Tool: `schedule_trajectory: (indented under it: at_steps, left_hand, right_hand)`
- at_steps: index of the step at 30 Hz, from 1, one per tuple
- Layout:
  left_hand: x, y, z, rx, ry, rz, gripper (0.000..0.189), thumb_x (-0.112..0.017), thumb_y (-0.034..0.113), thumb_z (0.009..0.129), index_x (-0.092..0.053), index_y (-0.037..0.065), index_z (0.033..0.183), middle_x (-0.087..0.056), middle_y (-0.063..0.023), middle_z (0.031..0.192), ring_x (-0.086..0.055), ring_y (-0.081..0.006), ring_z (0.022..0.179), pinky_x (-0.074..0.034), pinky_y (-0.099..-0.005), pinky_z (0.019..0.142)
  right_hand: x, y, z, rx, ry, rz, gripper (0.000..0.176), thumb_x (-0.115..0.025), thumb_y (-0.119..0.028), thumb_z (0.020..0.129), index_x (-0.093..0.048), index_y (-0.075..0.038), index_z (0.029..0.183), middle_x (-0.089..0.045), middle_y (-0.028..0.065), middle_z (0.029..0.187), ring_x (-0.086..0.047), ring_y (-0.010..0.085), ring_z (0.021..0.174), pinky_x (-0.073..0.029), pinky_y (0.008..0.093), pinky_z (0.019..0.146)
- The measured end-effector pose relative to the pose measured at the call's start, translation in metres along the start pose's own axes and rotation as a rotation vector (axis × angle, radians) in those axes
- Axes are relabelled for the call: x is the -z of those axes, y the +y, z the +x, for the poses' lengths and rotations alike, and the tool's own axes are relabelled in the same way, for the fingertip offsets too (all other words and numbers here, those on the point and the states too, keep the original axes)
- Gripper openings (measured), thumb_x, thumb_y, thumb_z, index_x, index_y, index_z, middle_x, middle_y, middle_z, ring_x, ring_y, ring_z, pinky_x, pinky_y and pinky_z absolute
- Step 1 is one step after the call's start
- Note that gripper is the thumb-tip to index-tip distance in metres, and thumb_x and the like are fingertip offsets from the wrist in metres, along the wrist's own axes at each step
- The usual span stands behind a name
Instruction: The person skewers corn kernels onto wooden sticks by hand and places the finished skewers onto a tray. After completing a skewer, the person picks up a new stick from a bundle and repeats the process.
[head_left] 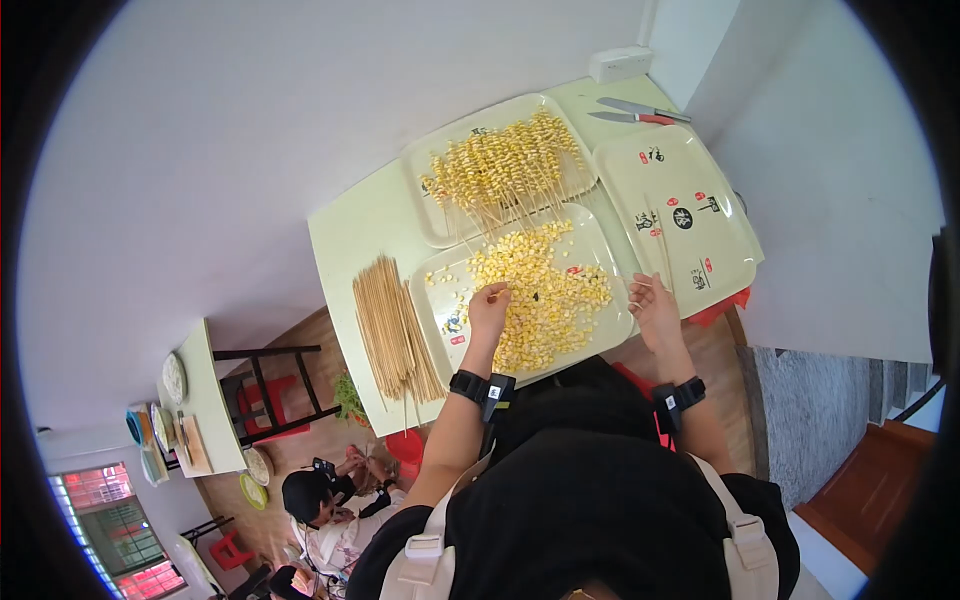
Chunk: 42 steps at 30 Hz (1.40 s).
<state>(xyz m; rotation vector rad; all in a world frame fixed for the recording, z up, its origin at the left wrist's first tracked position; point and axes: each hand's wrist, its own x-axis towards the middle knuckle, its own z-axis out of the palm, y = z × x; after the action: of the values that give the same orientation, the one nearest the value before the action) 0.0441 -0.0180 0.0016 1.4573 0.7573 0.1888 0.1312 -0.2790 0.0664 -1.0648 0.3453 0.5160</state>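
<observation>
My left hand [488,305] rests on the near tray [440,310] of loose yellow corn pieces [535,285], fingers pinched around one piece. My right hand [655,305] hovers at the tray's right edge and grips a thin bamboo skewer [660,250] that points away across the right tray. A bundle of bare skewers [390,325] lies on the table left of the corn tray. Behind it a second tray [420,165] carries several finished corn skewers [505,165].
A cream tray [700,215] with printed marks sits at the right. Two knives [635,112] lie at the table's far corner by a white wall box [620,63]. Another person [320,505] sits on the floor at lower left near a side table with dishes [175,420].
</observation>
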Motion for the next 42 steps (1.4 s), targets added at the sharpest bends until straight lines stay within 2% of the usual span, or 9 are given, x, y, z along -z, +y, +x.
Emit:
schedule_trajectory:
  at_steps: [2, 5, 15, 17, 18, 20, 21, 34, 42]
  left_hand:
    - [-0.001, 0.001, 0.005, -0.388, 0.094, 0.595, 0.015, -0.06, 0.011, 0.07, -0.062, 0.008, 0.084, -0.058, -0.0101, 0.081, -0.054, -0.0237, 0.075, -0.043, -0.0343, 0.064]
    - [-0.014, -0.005, 0.012, -0.566, 0.14, 0.746, 0.012, -0.06, 0.009, 0.067, -0.063, 0.009, 0.078, -0.054, -0.0117, 0.08, -0.049, -0.0288, 0.08, -0.042, -0.0372, 0.067]
    - [-0.03, 0.006, 0.01, -0.637, 0.113, 0.934, 0.01, -0.063, 0.012, 0.066, -0.057, 0.005, 0.071, -0.054, -0.0102, 0.079, -0.052, -0.0257, 0.074, -0.042, -0.0338, 0.065]
    - [-0.027, 0.016, 0.004, -0.167, 0.011, 0.388, 0.01, -0.061, 0.011, 0.072, -0.054, 0.004, 0.075, -0.057, -0.0088, 0.084, -0.056, -0.0205, 0.076, -0.044, -0.0276, 0.065]
    - [-0.023, 0.024, 0.0, -0.165, 0.018, 0.393, 0.01, -0.061, 0.011, 0.072, -0.054, 0.004, 0.075, -0.057, -0.0088, 0.084, -0.056, -0.0205, 0.076, -0.044, -0.0276, 0.065]
    - [-0.015, 0.041, -0.005, 0.275, -0.2, -0.434, 0.008, -0.055, 0.008, 0.078, -0.05, 0.004, 0.083, -0.059, -0.0083, 0.087, -0.058, -0.0168, 0.078, -0.045, -0.0245, 0.066]
    - [-0.011, 0.045, -0.007, 0.289, -0.214, -0.471, 0.01, -0.05, 0.005, 0.08, -0.047, 0.005, 0.09, -0.058, -0.0089, 0.085, -0.057, -0.0174, 0.08, -0.046, -0.0262, 0.066]
    - [0.047, 0.043, -0.03, 0.195, -0.168, -0.775, 0.005, -0.053, 0.005, 0.079, -0.052, 0.004, 0.084, -0.057, -0.0087, 0.088, -0.057, -0.0151, 0.082, -0.047, -0.0224, 0.064]
    - [0.061, 0.04, -0.039, 0.221, -0.188, -0.899, 0.027, -0.05, 0.004, 0.081, -0.047, -0.001, 0.107, -0.056, -0.0091, 0.089, -0.056, -0.0148, 0.081, -0.049, -0.0232, 0.066]
  right_hand:
    - [0.015, -0.005, -0.003, -0.033, 0.058, 0.118, 0.034, -0.041, -0.032, 0.087, -0.052, 0.0, 0.096, -0.051, 0.0016, 0.072, -0.047, 0.0091, 0.064, -0.041, 0.0221, 0.059]
    - [0.032, -0.001, -0.008, -0.058, 0.087, 0.183, 0.031, -0.041, -0.03, 0.087, -0.052, -0.001, 0.095, -0.051, 0.002, 0.071, -0.047, 0.0097, 0.062, -0.041, 0.0225, 0.057]
    - [0.035, 0.001, -0.03, -0.046, 0.081, 0.184, 0.029, -0.042, -0.027, 0.087, -0.054, -0.001, 0.09, -0.053, 0.0044, 0.07, -0.049, 0.0104, 0.06, -0.042, 0.0233, 0.057]
    - [0.03, -0.002, -0.032, -0.021, 0.053, 0.119, 0.03, -0.042, -0.027, 0.087, -0.053, 0.0, 0.09, -0.054, 0.0053, 0.071, -0.05, 0.0109, 0.061, -0.043, 0.0235, 0.058]
    - [0.025, -0.002, -0.033, 0.003, 0.027, 0.053, 0.03, -0.042, -0.027, 0.087, -0.053, 0.0, 0.091, -0.055, 0.0061, 0.072, -0.051, 0.0114, 0.061, -0.043, 0.0237, 0.058]
    - [0.015, 0.0, -0.032, 0.019, -0.015, 0.02, 0.031, -0.042, -0.027, 0.087, -0.053, 0.001, 0.091, -0.056, 0.007, 0.073, -0.051, 0.0118, 0.062, -0.043, 0.0238, 0.059]
    - [0.009, 0.001, -0.03, 0.043, -0.051, -0.015, 0.032, -0.042, -0.028, 0.087, -0.053, 0.002, 0.09, -0.056, 0.0078, 0.074, -0.052, 0.0123, 0.063, -0.043, 0.024, 0.059]
    - [-0.042, 0.014, -0.014, 0.04, -0.244, -0.11, 0.031, -0.043, -0.027, 0.087, -0.053, 0.002, 0.088, -0.057, 0.0085, 0.073, -0.052, 0.012, 0.063, -0.045, 0.0241, 0.061]
    - [-0.053, 0.014, -0.015, 0.033, -0.307, -0.133, 0.028, -0.041, -0.024, 0.088, -0.052, 0.001, 0.086, -0.056, 0.0088, 0.073, -0.052, 0.0132, 0.062, -0.044, 0.0249, 0.061]
